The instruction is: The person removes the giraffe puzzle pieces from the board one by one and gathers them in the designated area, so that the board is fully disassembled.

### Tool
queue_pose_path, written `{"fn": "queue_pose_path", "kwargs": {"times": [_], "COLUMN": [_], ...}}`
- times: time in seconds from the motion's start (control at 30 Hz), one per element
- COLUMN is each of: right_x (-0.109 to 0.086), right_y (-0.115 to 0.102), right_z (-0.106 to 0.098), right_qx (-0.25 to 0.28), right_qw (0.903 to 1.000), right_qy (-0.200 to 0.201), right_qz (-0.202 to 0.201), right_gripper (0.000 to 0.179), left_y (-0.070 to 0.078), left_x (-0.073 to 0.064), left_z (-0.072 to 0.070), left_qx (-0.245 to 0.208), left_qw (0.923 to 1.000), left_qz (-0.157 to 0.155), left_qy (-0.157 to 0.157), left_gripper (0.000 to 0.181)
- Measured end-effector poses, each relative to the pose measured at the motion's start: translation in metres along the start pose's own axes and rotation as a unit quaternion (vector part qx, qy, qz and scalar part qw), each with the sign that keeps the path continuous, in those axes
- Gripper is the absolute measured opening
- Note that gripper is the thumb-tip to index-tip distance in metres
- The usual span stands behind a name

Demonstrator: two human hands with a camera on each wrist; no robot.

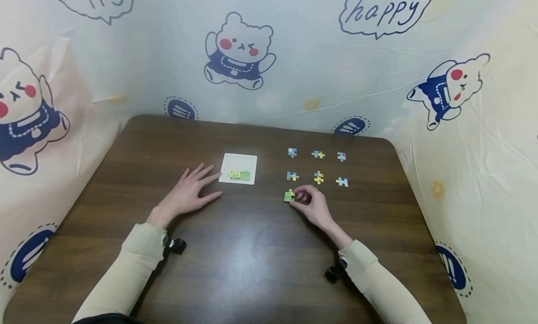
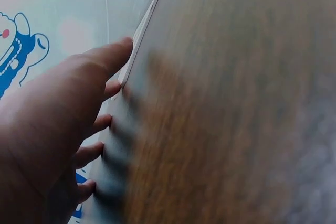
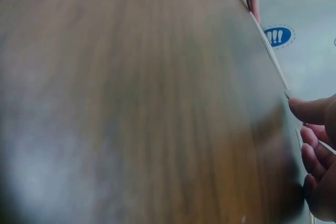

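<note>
My right hand (image 1: 311, 206) pinches a green and yellow jigsaw piece (image 1: 288, 196) between thumb and fingers, low over the table right of the tray. In the right wrist view, the thumb and curled fingers (image 3: 311, 153) show at the right edge. A white square puzzle tray (image 1: 239, 163) lies left of centre, with joined green and yellow pieces (image 1: 239, 175) along its lower part. My left hand (image 1: 191, 191) rests palm down with fingers spread, an outstretched fingertip at the tray's left edge. The left wrist view shows that tray (image 2: 140, 35) edge-on beside the fingers.
Several loose jigsaw pieces lie in two rows beyond my right hand, among them a blue one (image 1: 292, 152) and a blue and yellow one (image 1: 318, 177). The brown table (image 1: 235, 249) ends at a patterned cloth backdrop (image 1: 294, 58) behind and at both sides.
</note>
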State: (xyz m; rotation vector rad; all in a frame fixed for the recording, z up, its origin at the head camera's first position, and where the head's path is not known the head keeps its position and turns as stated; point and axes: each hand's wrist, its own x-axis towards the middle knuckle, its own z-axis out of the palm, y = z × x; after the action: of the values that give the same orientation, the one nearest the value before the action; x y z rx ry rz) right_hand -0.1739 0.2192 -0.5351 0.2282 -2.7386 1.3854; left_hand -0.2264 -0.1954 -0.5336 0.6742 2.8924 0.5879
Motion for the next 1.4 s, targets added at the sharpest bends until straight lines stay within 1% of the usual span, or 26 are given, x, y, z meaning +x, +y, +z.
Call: {"fn": "queue_pose_path", "kwargs": {"times": [0.13,0.27,0.43,0.63,0.83,0.93,1.03,1.3,1.4], "right_x": [-0.002,-0.002,-0.003,-0.002,0.003,0.011,0.022,0.058,0.071], "right_y": [0.004,0.007,0.008,0.01,0.004,-0.004,-0.014,-0.05,-0.06], "right_z": [-0.002,-0.002,-0.003,-0.004,-0.003,0.001,0.01,0.047,0.061], "right_qx": [-0.007,-0.013,-0.012,-0.018,-0.001,0.007,0.012,0.016,0.013], "right_qw": [1.0,0.9999,0.9999,0.9998,1.0,0.9998,0.9995,0.9967,0.9953], "right_qy": [0.004,0.003,-0.003,-0.006,0.002,-0.001,-0.013,-0.058,-0.077], "right_qz": [-0.006,-0.004,0.002,-0.004,-0.009,-0.018,-0.027,-0.055,-0.057], "right_gripper": [0.029,0.029,0.029,0.029,0.031,0.033,0.035,0.04,0.041], "left_y": [0.0,0.001,0.002,0.001,0.001,0.001,0.001,0.003,0.004], "left_x": [-0.003,-0.003,-0.002,-0.001,-0.002,-0.002,-0.002,-0.002,-0.002], "left_z": [0.002,0.003,0.003,0.004,0.004,0.004,0.004,0.003,0.003], "left_qx": [0.023,0.035,0.038,0.039,0.036,0.035,0.036,0.04,0.041], "left_qw": [0.9996,0.9991,0.999,0.999,0.9991,0.9991,0.9991,0.999,0.9989], "left_qz": [0.002,0.003,0.002,0.001,0.001,0.001,0.0,-0.001,-0.002], "left_qy": [-0.016,-0.023,-0.023,-0.022,-0.022,-0.022,-0.021,-0.022,-0.022], "left_gripper": [0.085,0.089,0.09,0.089,0.089,0.089,0.089,0.088,0.088]}}
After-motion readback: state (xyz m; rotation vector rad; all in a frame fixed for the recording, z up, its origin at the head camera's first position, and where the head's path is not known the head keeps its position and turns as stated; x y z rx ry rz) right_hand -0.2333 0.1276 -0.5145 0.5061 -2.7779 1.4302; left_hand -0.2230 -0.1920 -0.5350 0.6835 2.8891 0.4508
